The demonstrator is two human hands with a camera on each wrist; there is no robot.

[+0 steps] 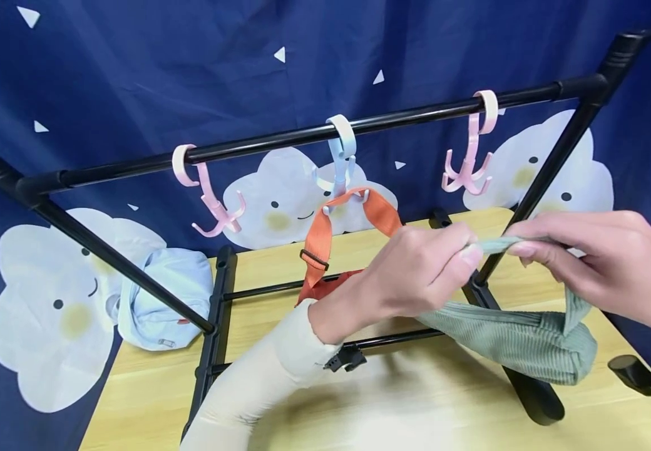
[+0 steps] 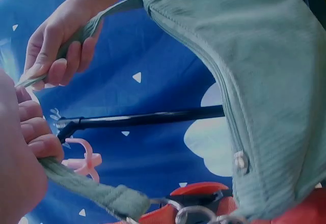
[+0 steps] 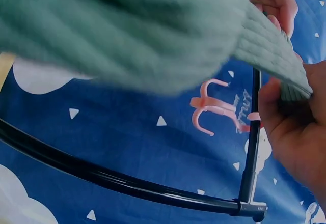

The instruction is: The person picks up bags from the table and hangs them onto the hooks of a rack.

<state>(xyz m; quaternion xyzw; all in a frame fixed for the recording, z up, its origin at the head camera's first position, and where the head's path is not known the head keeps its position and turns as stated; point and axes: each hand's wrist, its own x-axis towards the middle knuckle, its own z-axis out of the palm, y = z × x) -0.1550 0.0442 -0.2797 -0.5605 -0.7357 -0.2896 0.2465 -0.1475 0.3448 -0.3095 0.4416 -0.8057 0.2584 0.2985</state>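
Note:
A green corduroy shoulder bag [image 1: 506,338] with a zipper hangs by its strap [image 1: 494,245] from both hands. My left hand [image 1: 410,269] grips one part of the strap, fingers curled round it. Close by on the right, my right hand [image 1: 601,257] pinches another part, and the strap stretches between the two. In the left wrist view the bag's zipped side [image 2: 254,81] and metal rings [image 2: 196,215] at a strap end show. The pink hook [image 1: 468,156] at the rack's right stands beyond the hands. Behind the left hand, an orange strap [image 1: 318,241] hangs on the blue hook [image 1: 341,156].
The black rack bar [image 1: 280,139] crosses above, with another pink hook [image 1: 210,197] at its left. A light blue bag [image 1: 164,300] lies on the wooden table [image 1: 145,388] at the left. Rack legs [image 1: 534,394] stand on the table. A dark blue cloud-print curtain [image 1: 162,69] hangs behind.

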